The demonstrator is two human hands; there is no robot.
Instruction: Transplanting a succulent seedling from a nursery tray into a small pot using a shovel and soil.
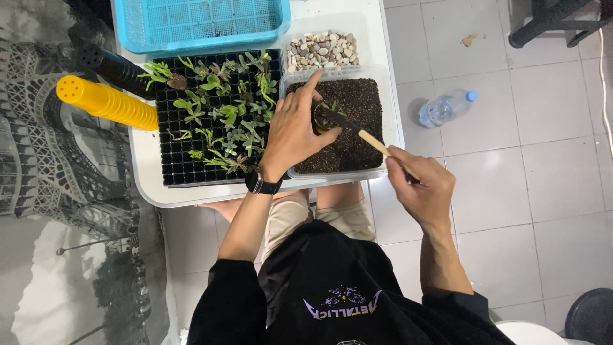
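A small yellow-rimmed pot (317,119) is gripped by the left hand (294,131) over a clear plastic tub of dark soil (357,108), and a wooden-handled tool (357,131) is pinched in the right hand (423,185). Both are held above a white table (150,185) set on a pale tiled floor (549,191), where a clear plastic water bottle (446,108) lies.

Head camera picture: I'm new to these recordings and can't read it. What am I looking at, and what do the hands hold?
The camera sits on a person's head, looking down at their own hands. The left hand grips a small pot above a clear tub of dark soil. The right hand holds a wooden-handled tool reaching into that pot. On the white table also lie a black seedling tray of succulents, a tub of pebbles and a blue tray.
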